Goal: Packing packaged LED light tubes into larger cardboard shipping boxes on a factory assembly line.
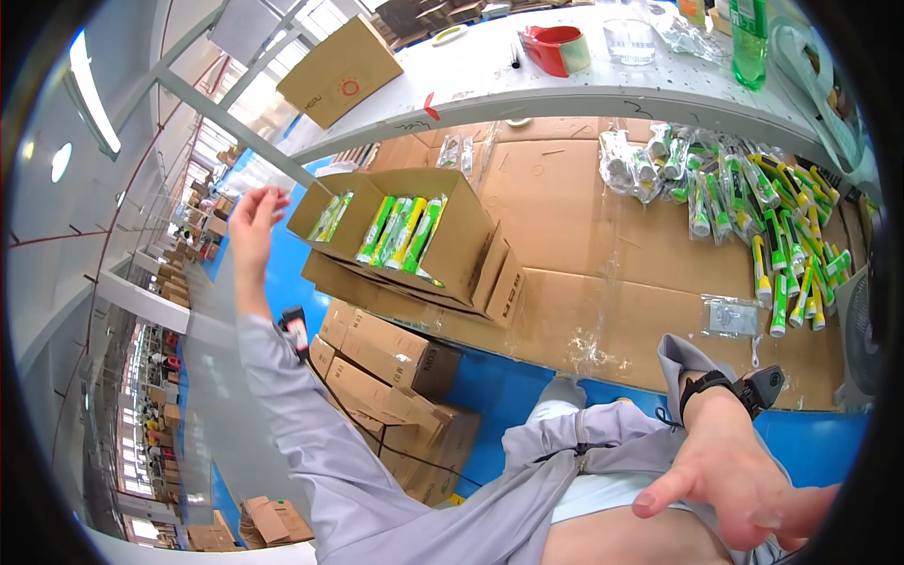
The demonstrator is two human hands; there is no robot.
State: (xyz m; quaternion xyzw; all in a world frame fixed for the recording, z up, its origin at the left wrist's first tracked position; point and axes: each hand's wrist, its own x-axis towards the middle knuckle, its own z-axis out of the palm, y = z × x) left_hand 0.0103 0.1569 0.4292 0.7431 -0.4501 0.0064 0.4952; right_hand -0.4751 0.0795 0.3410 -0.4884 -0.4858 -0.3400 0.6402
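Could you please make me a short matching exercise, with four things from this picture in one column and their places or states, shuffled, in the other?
Column one
1. Left hand
2. Open carton
3. Green bottle
4. Right hand

Column two
A. Standing on the white shelf
B. In front of the person's body, thumb spread away
C. Raised, with fingers curled
D. Holding green-and-yellow tubes in a row

Right pairs: 1-C, 2-D, 3-A, 4-B
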